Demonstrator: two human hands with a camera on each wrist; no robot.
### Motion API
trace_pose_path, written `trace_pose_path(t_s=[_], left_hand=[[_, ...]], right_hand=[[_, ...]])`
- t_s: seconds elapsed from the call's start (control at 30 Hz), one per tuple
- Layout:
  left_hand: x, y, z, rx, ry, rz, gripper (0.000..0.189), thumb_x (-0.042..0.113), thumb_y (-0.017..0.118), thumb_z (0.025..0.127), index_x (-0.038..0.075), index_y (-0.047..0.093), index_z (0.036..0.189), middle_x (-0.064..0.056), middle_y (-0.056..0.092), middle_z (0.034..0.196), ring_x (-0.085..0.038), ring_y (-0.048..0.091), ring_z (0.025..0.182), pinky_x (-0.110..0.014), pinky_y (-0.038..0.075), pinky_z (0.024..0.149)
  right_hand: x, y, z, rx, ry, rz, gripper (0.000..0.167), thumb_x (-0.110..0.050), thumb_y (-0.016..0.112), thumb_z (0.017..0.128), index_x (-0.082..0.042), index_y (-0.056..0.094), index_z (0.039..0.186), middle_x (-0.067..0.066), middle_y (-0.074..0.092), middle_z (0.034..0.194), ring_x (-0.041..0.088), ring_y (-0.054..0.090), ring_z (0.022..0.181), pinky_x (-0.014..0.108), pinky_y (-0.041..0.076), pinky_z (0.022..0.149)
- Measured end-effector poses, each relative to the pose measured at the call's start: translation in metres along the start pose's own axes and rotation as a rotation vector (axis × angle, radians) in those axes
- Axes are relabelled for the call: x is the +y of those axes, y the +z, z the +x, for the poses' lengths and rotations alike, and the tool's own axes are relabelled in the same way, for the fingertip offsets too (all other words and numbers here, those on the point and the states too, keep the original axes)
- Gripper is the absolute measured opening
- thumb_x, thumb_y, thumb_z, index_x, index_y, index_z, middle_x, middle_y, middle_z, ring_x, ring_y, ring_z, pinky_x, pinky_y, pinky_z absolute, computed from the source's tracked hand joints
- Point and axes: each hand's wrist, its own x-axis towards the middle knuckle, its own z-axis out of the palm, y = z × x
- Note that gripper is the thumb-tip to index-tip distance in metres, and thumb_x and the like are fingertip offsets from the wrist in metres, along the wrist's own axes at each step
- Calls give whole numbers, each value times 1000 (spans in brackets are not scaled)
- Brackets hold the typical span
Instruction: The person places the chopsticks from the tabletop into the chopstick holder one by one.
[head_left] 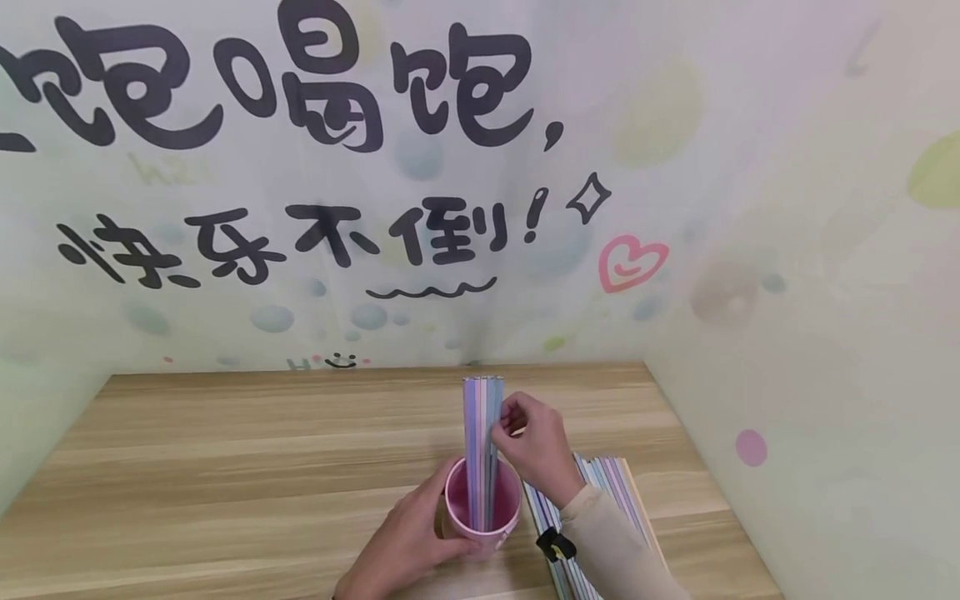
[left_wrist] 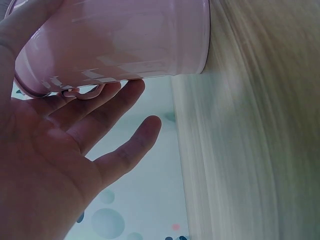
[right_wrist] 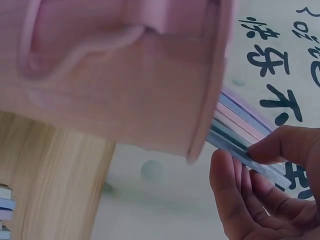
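Note:
A pink cup (head_left: pixel 489 543) stands upright on the table, its handle (right_wrist: pixel 100 45) showing in the right wrist view. Round its left side, my left hand (head_left: pixel 412 529) holds it between thumb and fingers; in the left wrist view one finger (left_wrist: pixel 132 147) stands off the wall. Several pastel pencils (head_left: pixel 480 433), purple, pink, pale and blue, stand close together inside the cup and rise well above its rim. Beside their upper part, my right hand (head_left: pixel 540 446) pinches a blue-grey pencil (right_wrist: pixel 225 144) at the right of the bunch with thumb and fingertips.
More pastel pencils (head_left: pixel 628 493) lie side by side on the wooden table (head_left: pixel 247 483), right of the cup and partly under the right forearm. A black band (head_left: pixel 556 544) sits at the right sleeve. Printed walls (head_left: pixel 810 333) stand behind and to the right.

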Motion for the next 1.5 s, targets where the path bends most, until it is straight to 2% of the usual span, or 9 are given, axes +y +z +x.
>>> trace_pose_path(t_s=[0.23,0.43,0.6,0.87,1.07,1.23,1.5], left_hand=[[0,-1,-2,10,14,9,99,31,91,69,35,35,150,8,59,132,-19,58,120,-49,50,97],[0,-1,-2,6,3,-5,99,30,91,69,37,34,149,9,58,133,-19,57,121,-50,49,99],[0,-1,-2,4,-7,-10,99,31,91,69,38,34,149,9,58,134,-19,56,122,-51,48,99],[1,0,-2,4,-11,-8,98,31,91,69,37,35,149,8,58,134,-20,56,122,-51,49,99],[1,0,-1,2,-6,-6,98,32,91,70,37,34,149,6,58,135,-23,57,122,-52,49,98],[1,0,-1,-7,-20,-17,97,33,90,70,38,34,149,7,58,135,-22,56,122,-52,49,98],[2,-1,0,-16,-17,-39,98,31,91,70,39,34,149,10,57,135,-21,56,122,-52,48,99]], right_hand=[[7,-8,0,66,17,-27,5,-4,73,85,-5,68,85,0,64,77,12,61,71,24,57,66],[25,-20,0,93,95,-74,4,-7,73,85,-4,70,85,1,65,77,12,61,72,26,55,67],[49,-30,-7,102,190,-144,5,-9,72,85,-5,70,86,1,65,78,14,60,73,27,53,67],[86,-44,-26,57,325,-198,8,-8,71,86,-2,69,91,5,64,84,17,59,75,28,53,65],[117,-67,-42,87,390,-258,14,-7,70,85,1,68,96,8,67,87,19,61,79,29,53,66],[139,-86,-54,78,444,-293,14,-7,68,87,3,67,96,11,67,87,22,62,78,31,53,64],[162,-105,-65,72,435,-326,18,-8,69,85,6,67,96,13,69,87,23,65,77,31,55,64]])
